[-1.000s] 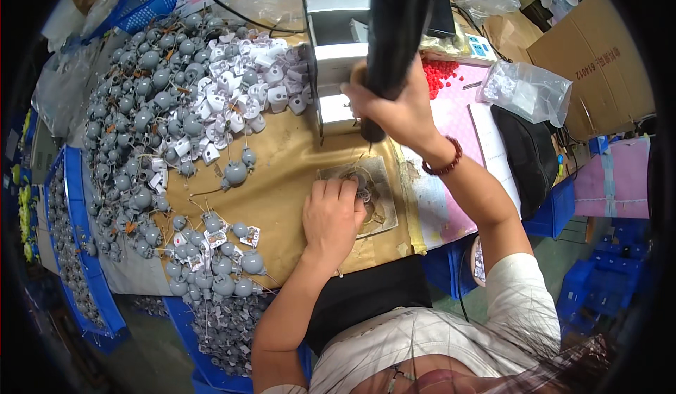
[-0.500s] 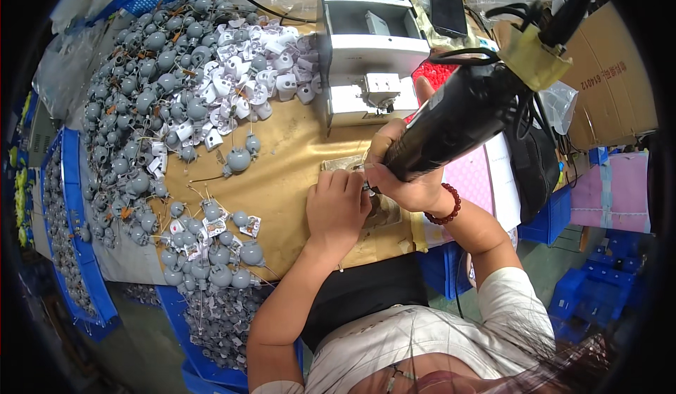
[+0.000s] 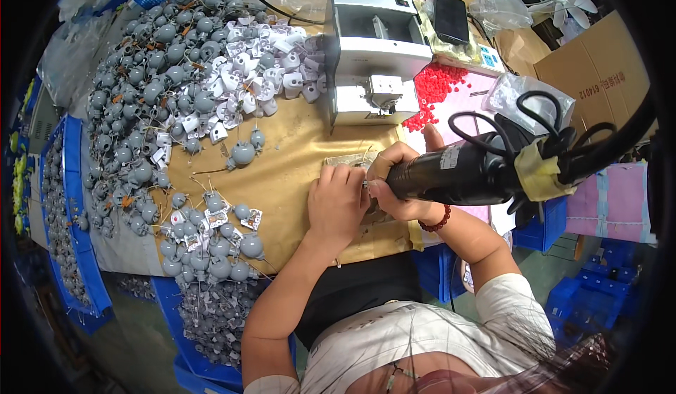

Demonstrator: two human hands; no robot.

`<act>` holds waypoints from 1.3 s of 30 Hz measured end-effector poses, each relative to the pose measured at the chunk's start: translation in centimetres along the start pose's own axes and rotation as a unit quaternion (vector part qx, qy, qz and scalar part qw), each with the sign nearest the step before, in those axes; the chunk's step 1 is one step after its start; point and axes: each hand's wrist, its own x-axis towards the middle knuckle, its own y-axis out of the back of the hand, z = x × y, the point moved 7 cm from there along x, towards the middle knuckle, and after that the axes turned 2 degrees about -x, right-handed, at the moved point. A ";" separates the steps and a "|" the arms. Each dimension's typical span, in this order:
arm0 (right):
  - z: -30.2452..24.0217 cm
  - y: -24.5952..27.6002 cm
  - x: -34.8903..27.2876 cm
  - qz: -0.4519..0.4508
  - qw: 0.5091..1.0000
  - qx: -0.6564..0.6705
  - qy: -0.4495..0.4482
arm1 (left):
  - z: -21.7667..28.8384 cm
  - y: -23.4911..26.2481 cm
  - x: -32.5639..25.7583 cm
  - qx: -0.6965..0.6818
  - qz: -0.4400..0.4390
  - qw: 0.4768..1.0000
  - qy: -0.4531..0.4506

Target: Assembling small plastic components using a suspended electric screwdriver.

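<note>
My right hand (image 3: 396, 195) is wrapped round a black electric screwdriver (image 3: 451, 174), which lies nearly level with its tip toward my left hand. My left hand (image 3: 334, 202) has its fingers curled together over a small flat plate (image 3: 341, 160) on the table. A small part at the fingertips is mostly hidden, and its kind does not show. The screwdriver's tip is beside these fingertips; whether it touches the part I cannot tell. Left of my hands lie grey round-bodied parts with wires (image 3: 243, 154) and white plastic housings (image 3: 292, 82).
A grey-and-silver machine (image 3: 380, 49) stands beyond my hands, with small red pieces (image 3: 436, 84) on its right. A phone (image 3: 451, 19) lies behind them. The screwdriver's thick cable (image 3: 612, 151) runs to the upper right. Blue trays (image 3: 73, 176) of grey parts stand at the left.
The screwdriver has swung from a raised slant to nearly level, its rear end moving right and down. My right hand has turned with it; my left hand stays nearly in place.
</note>
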 end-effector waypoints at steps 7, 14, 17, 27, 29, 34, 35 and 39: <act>-1.0 -0.1 0.3 0.031 0.994 0.089 0.048 | 0.1 0.3 0.1 -0.012 -0.002 1.000 0.004; -1.3 1.8 1.2 0.069 0.973 0.205 0.079 | 0.2 0.0 0.0 -0.002 -0.029 1.000 0.007; 2.4 6.5 2.4 0.207 0.953 0.215 -0.051 | 0.2 0.2 0.2 -0.033 -0.072 0.995 0.054; 19.4 21.7 3.6 0.362 0.911 -0.173 -0.090 | 0.1 0.0 0.2 -0.058 -0.060 0.995 0.045; 15.2 20.0 3.4 0.372 0.858 -0.353 0.026 | -0.2 0.1 -0.1 -0.061 -0.051 0.996 0.041; 6.8 9.2 0.8 0.135 0.987 -0.075 0.036 | -0.2 0.0 -0.5 -0.061 -0.038 0.997 0.031; 6.2 6.4 0.5 0.063 0.997 -0.025 -0.023 | -0.2 0.0 -0.5 -0.055 -0.037 0.997 0.030; 6.6 1.2 1.0 -0.044 0.993 -0.068 -0.087 | 0.0 -0.1 -0.4 -0.072 -0.021 0.997 0.010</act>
